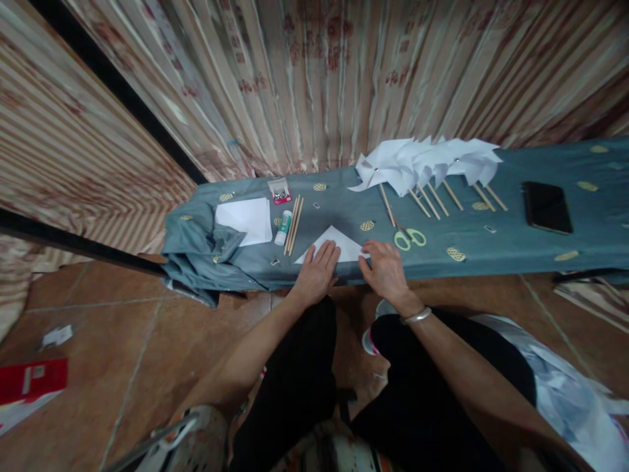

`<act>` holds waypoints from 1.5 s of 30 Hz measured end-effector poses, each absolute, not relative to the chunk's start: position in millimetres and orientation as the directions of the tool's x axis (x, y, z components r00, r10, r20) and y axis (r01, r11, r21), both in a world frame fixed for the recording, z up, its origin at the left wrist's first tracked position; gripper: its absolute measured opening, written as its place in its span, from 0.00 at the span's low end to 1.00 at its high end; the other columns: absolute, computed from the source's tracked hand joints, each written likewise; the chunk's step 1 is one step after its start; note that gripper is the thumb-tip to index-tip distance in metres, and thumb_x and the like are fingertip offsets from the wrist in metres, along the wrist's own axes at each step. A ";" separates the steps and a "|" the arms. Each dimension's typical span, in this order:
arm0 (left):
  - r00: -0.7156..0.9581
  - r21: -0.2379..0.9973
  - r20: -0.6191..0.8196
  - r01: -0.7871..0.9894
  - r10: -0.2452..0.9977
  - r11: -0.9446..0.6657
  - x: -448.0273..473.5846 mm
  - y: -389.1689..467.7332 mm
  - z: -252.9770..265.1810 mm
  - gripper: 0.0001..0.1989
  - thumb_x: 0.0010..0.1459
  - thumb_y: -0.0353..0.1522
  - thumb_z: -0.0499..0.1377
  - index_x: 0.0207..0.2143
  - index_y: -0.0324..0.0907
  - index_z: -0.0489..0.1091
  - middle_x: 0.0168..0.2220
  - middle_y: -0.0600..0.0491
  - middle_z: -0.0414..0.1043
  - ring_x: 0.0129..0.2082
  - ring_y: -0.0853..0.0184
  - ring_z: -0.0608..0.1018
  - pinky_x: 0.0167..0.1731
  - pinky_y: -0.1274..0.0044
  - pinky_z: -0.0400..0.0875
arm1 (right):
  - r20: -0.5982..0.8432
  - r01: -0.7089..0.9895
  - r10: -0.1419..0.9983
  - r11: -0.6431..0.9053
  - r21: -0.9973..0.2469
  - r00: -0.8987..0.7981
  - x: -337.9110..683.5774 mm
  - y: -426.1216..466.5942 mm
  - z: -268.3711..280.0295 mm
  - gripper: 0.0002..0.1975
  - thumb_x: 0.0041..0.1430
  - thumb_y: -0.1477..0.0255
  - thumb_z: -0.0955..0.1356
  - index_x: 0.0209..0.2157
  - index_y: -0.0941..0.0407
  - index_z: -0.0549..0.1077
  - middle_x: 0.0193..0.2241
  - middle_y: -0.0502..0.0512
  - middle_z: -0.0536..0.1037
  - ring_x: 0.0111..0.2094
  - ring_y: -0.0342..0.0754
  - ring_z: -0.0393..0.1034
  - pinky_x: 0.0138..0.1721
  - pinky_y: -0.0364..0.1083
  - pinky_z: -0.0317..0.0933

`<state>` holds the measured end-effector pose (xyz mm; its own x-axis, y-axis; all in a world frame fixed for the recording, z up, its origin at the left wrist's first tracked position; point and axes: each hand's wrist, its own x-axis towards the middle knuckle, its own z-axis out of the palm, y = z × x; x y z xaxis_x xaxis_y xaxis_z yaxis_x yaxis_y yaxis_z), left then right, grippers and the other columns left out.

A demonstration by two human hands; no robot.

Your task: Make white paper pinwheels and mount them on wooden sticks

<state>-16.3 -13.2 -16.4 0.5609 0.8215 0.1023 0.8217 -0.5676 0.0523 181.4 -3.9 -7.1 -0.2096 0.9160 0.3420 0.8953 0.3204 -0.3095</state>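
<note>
At the surface's near edge, the folded paper triangle lies lengthwise left to right, the left hand spread flat on it, the right hand curled at its right corner, pinch unclear.

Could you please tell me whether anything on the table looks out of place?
Yes: at the left end, the blue-green cloth is bunched up, and a fold of it lies over the near-left corner of the white paper stack, unlike the flatter cloth elsewhere. The folded paper under the left hand shows no visible damage.
</note>
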 end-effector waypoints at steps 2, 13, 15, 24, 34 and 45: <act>0.560 0.053 0.095 0.823 0.823 -0.565 -16.5 -12.7 -16.8 0.36 0.60 0.34 0.56 0.66 0.30 0.48 0.68 0.36 0.48 0.69 0.54 0.50 0.66 0.59 0.44 | 0.358 0.910 0.922 0.270 -0.315 -0.150 199.5 -4.1 -8.2 0.09 0.61 0.74 0.62 0.40 0.59 0.72 0.45 0.63 0.77 0.45 0.57 0.66 0.47 0.53 0.56; 0.550 0.076 0.115 0.825 0.827 -0.559 -13.4 -12.8 -15.5 0.33 0.60 0.31 0.54 0.65 0.33 0.50 0.68 0.36 0.49 0.69 0.54 0.51 0.65 0.57 0.46 | 0.368 0.809 0.799 0.562 -0.173 -0.477 183.5 -13.8 -6.7 0.20 0.62 0.81 0.58 0.51 0.58 0.73 0.50 0.64 0.74 0.49 0.57 0.65 0.50 0.53 0.60; 0.560 0.071 0.112 0.820 0.821 -0.568 -14.9 -12.0 -16.1 0.32 0.60 0.29 0.53 0.65 0.33 0.50 0.68 0.36 0.49 0.69 0.54 0.51 0.65 0.57 0.46 | 0.315 0.801 0.797 0.579 -0.155 -0.515 178.2 -15.0 -10.3 0.21 0.61 0.82 0.58 0.52 0.58 0.72 0.50 0.64 0.74 0.49 0.57 0.65 0.50 0.53 0.61; 0.586 0.031 0.110 0.805 0.803 -0.592 -69.9 -26.1 -24.2 0.33 0.58 0.24 0.47 0.66 0.30 0.47 0.68 0.35 0.47 0.70 0.55 0.47 0.64 0.60 0.51 | 0.265 0.803 0.813 0.569 -0.176 -0.518 182.7 -17.6 -12.2 0.22 0.62 0.81 0.59 0.56 0.60 0.71 0.54 0.64 0.73 0.52 0.57 0.63 0.52 0.54 0.62; 0.499 -0.082 0.080 0.866 0.863 -0.493 -86.9 -55.8 -20.6 0.31 0.60 0.23 0.45 0.66 0.29 0.48 0.68 0.37 0.48 0.69 0.56 0.49 0.65 0.61 0.49 | 0.221 0.820 0.840 0.536 -0.201 -0.495 176.3 -11.8 1.9 0.19 0.64 0.79 0.58 0.51 0.62 0.74 0.51 0.64 0.75 0.49 0.56 0.67 0.52 0.53 0.62; 0.477 -0.054 0.093 0.879 0.874 -0.474 -85.5 -58.5 -23.5 0.33 0.58 0.23 0.45 0.67 0.31 0.45 0.69 0.38 0.46 0.70 0.57 0.47 0.65 0.60 0.48 | 0.199 0.815 0.870 0.492 -0.307 -0.451 102.0 33.6 -4.5 0.24 0.67 0.71 0.58 0.58 0.70 0.65 0.59 0.74 0.67 0.61 0.58 0.60 0.61 0.56 0.55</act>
